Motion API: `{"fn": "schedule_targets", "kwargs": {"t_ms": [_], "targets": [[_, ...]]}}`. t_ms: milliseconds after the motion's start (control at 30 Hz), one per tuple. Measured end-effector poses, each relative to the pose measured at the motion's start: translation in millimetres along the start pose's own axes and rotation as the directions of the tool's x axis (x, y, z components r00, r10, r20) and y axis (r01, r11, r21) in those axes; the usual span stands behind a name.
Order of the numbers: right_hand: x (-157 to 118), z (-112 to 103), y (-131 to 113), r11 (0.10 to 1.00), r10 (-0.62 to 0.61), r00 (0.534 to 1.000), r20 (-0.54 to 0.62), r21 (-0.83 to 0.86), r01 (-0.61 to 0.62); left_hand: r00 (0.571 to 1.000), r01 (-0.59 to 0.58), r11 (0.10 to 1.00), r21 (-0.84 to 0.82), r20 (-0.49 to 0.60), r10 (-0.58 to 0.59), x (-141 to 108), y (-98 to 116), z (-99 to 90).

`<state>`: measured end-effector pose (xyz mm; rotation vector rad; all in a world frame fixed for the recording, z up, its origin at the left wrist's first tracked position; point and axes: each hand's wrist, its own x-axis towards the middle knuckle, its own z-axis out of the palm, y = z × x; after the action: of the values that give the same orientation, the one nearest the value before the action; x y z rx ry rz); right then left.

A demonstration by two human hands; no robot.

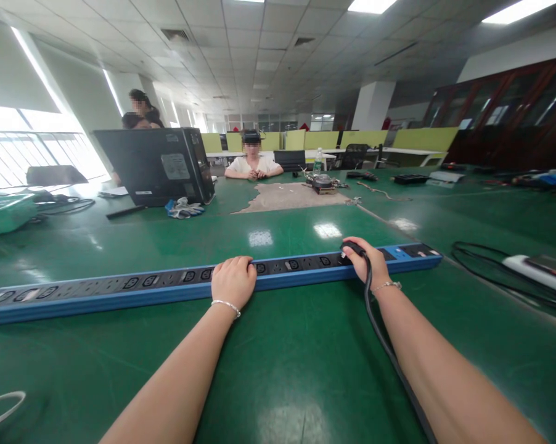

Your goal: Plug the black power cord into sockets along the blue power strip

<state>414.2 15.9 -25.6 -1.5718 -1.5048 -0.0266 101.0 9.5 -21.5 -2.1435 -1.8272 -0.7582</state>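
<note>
Left: green basket [3, 219] on green worktop [278, 357]; then black computer case [153, 166], gloves [185, 209] at its near side. Blue power strip [121, 303] lies left to right across the worktop, sockets upward. Hands well apart: left hand [233, 280] clasped over the strip near its middle; right hand [365, 259] closed on black plug [353, 248] over the strip's right part. Seated or not: cannot tell. Cable [380, 330] runs from plug toward near side. Right: black cable loops [472, 262] beside white object [541, 276]
</note>
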Motion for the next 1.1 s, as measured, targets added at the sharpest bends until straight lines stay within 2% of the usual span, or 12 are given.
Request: {"fn": "schedule_targets", "kwargs": {"t_ms": [200,400,600,867,1100], "targets": [[0,1,-1,1.000,-0.021,0.999,0.032,-0.011,0.021,1.000,-0.001,1.000,-0.005,-0.003,0.001,0,0,-0.2],[-2,1,-1,0.993,-0.105,0.987,0.118,-0.049,0.112,1.000,0.007,1.000,-0.016,-0.004,-0.007,0,1,-0.6],[-10,1,-2,0.977,-0.154,0.982,0.109,-0.132,0.168,1.000,0.002,1.000,-0.015,0.010,-0.002,0,1,-0.6],[-18,2,-1,0.924,-0.320,0.940,0.120,-0.180,0.338,1.000,-0.005,1.000,-0.015,0.011,0.005,-1,0,-0.5],[-16,-3,-5,0.921,-0.307,0.938,0.160,-0.199,0.335,1.000,-0.001,1.000,-0.007,0.025,0.001,-1,1,-3.0]]}}
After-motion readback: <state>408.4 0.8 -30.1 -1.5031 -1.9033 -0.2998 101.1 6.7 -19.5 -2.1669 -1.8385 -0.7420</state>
